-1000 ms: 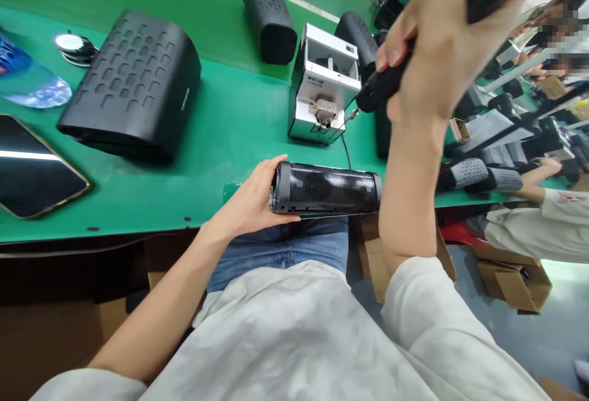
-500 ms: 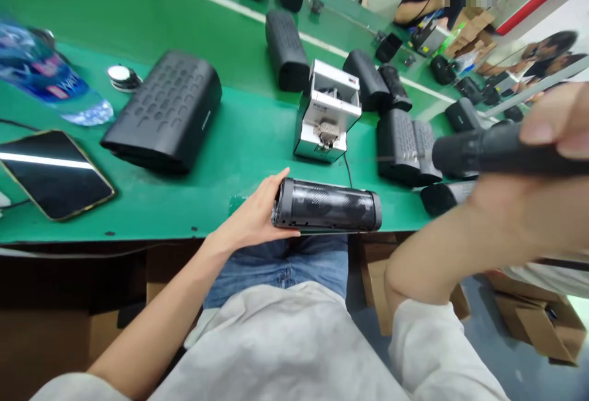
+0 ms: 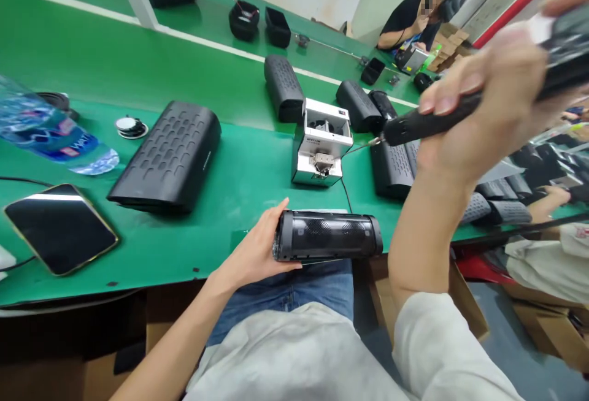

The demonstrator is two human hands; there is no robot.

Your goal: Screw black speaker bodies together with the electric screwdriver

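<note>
My left hand [image 3: 260, 248] is closed around the left end of a black speaker body [image 3: 329, 235], which lies lengthwise at the table's front edge. Its perforated dark face is turned up toward me. Raised at the right, my right hand [image 3: 478, 100] grips a black electric screwdriver [image 3: 427, 120], whose thin metal bit points left. The bit's end appears close to the right side of a white screw feeder [image 3: 322, 143]; whether it touches cannot be told. The feeder stands on the green mat behind the speaker body.
Left of the feeder lies a large black speaker shell [image 3: 168, 156]. A water bottle [image 3: 59, 134], a phone [image 3: 62, 229] and a small coil [image 3: 131, 126] are farther left. Several black shells [image 3: 283, 88] stand behind and right. A co-worker [image 3: 414, 24] sits at the far right.
My right hand and the screwdriver have moved left and up, bringing the bit near the screw feeder. My left hand keeps its hold on the speaker body. The camera view has tilted upward.
</note>
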